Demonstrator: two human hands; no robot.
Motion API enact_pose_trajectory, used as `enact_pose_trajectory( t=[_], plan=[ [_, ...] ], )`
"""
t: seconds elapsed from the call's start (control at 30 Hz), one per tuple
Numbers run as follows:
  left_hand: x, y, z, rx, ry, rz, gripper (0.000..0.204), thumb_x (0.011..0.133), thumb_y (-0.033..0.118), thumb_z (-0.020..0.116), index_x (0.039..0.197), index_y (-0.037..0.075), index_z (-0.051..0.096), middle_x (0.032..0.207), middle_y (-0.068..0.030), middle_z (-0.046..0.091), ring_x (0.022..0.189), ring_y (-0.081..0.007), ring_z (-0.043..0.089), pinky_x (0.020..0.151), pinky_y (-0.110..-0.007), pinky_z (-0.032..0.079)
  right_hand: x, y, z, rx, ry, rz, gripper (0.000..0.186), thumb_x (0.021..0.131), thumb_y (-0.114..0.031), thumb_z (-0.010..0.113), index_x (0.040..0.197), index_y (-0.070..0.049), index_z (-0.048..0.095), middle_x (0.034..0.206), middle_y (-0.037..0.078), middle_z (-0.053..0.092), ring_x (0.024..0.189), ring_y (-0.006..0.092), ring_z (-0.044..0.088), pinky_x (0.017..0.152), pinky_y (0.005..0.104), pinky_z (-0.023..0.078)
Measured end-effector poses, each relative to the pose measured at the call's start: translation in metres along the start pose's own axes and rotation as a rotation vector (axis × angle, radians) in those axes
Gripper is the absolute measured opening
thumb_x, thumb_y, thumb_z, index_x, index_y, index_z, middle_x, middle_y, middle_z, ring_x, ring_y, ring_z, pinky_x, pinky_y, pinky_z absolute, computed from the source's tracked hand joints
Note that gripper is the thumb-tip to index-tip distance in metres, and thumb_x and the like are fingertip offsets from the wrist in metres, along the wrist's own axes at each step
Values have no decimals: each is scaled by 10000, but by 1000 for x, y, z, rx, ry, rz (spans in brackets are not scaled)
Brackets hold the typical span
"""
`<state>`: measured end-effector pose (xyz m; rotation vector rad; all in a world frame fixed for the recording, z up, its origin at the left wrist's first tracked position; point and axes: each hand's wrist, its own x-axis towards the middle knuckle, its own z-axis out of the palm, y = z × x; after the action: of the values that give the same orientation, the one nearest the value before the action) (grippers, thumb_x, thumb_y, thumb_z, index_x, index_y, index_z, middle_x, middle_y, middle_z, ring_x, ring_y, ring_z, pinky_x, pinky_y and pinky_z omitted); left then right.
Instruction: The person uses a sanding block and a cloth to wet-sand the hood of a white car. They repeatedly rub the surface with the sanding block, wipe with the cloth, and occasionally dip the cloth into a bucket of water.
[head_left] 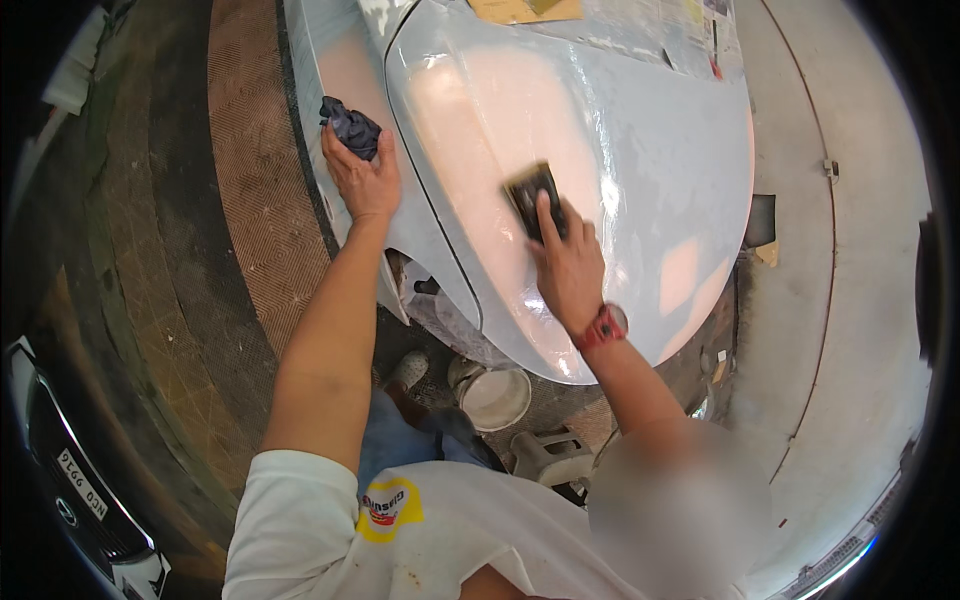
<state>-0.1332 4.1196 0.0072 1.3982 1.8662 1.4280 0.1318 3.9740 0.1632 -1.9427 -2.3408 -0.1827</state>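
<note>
- On the left, my left hand point(362, 188) is closed round a bunched dark cloth point(350, 128), fingers and thumb on opposite sides; it lies over the pale fender point(345, 65), perhaps so I can wipe or steady myself without letting go.
- Near me, below the panel edge, a pale bucket point(495, 400) stands on the floor, probably there for easy reach; I cannot tell what it holds.
- In the middle, a large pinkish patch point(470, 110) spreads over the left part of the grey hood point(680, 150).
- The dark block point(530, 190) sits tilted on that patch, and my right hand point(570, 265) is clamped on its near end, fingers laid along the top, I judge to press it level.
- Farther right, smaller pinkish squares point(679, 276) mark the hood's edge, well apart from my block.
</note>
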Motion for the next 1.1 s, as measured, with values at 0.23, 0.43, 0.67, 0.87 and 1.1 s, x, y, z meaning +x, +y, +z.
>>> enact_pose_trajectory(
  t=[0.23, 0.43, 0.67, 0.87, 1.1],
  plan=[
    [-1, 6, 6, 23, -25, 6, 1006, 1094, 551, 662, 1711, -48, 139, 1679, -364, 296, 1576, -557, 345, 1288, -628, 335, 111, 53, -5, -124, 101, 90, 663, 994, -220, 768, 1620, -130, 569, 1355, 168, 678, 1158, 393, 684, 811, 520, 624],
    [3, 0, -1, 15, -34, -54, 1006, 1092, 541, 667, 1715, -44, 137, 1696, -353, 283, 1606, -549, 301, 1322, -624, 290, -6, 34, 11, -53, 36, 50, 799, 964, -197, 804, 1700, -162, 496, 1533, 197, 606, 1209, 418, 657, 941, 523, 607],
    [1, 0, 4, -4, -25, 1, 1013, 1099, 564, 649, 1715, -45, 125, 1687, -365, 283, 1597, -557, 311, 1318, -628, 298, -2, 71, -12, -46, -97, 179, 827, 952, -128, 805, 1714, -165, 486, 1452, 200, 647, 1223, 438, 638, 982, 522, 615],
    [2, -2, 3, 29, -33, -58, 1016, 1105, 591, 622, 1721, -49, 129, 1692, -370, 281, 1598, -552, 320, 1310, -619, 318, 33, 78, -4, -53, -6, 192, 764, 974, -204, 796, 1679, -132, 513, 1420, 198, 629, 1191, 425, 637, 921, 533, 622],
    [-1, 1, 3, 21, -22, -20, 1018, 1109, 596, 611, 1721, -59, 129, 1700, -368, 277, 1599, -549, 320, 1304, -618, 331, -88, 77, -10, -27, -120, 122, 870, 938, -138, 820, 1727, -145, 453, 1466, 224, 612, 1277, 440, 622, 995, 523, 614]
  ],
)
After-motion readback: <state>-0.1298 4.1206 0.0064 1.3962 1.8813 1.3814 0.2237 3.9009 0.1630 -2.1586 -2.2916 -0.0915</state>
